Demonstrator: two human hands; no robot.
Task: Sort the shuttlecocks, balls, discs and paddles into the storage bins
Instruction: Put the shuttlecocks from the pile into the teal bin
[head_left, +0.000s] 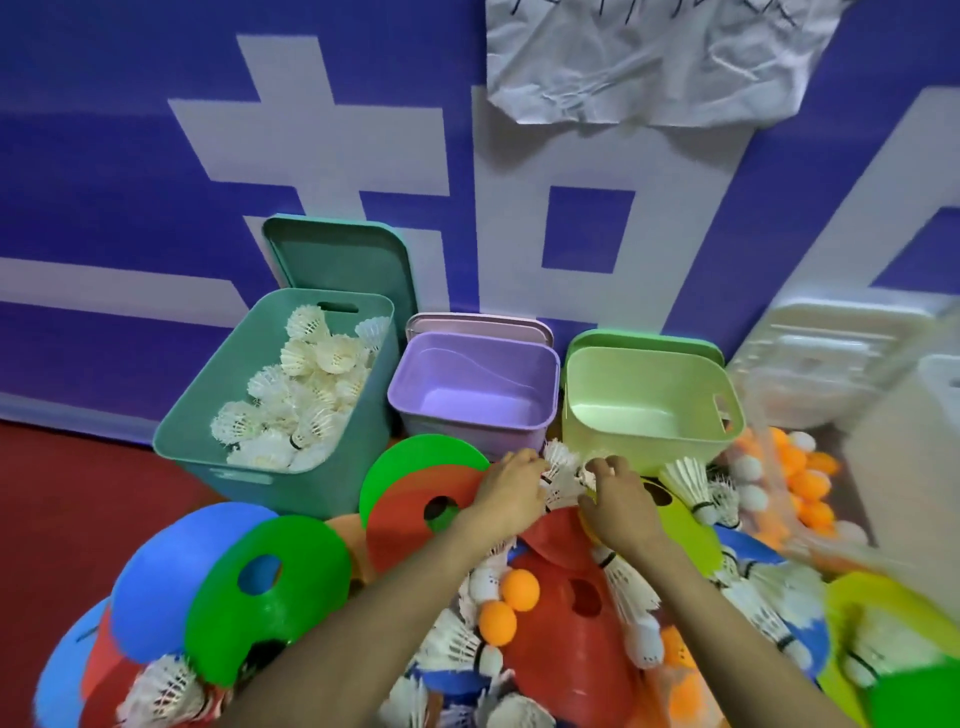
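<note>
Both hands are out over the far edge of the pile on the floor. The left hand and right hand sit close together, fingers curled in from either side onto one shuttlecock bunch; each is holding it, neither is spread.

The bunch sits just in front of the gap between the purple bin and the light green bin. Both of those look empty. Feather skirts fan up and away toward the bins; cork ends are hidden under the hands, so the exact axis can't be told.

Key relation: the teal bin already holds the sorted shuttlecocks, and it lies to the left of the hands, beyond the purple bin. The left hand is nearer to it. Likely next move is to lift and carry leftward across the green disc and red disc. The teal rim stands higher than the discs, so the load has to clear it.

Risk, as a judgement: feathers are interlocked and the two-hand grip is loose, so one could drop mid-carry.

Plenty is left:
- another shuttlecock just right of the right hand, more under the forearms
- two orange balls between the arms
- a ball heap at the right

Sorting looks early; only the shuttlecock bin has contents.
</note>
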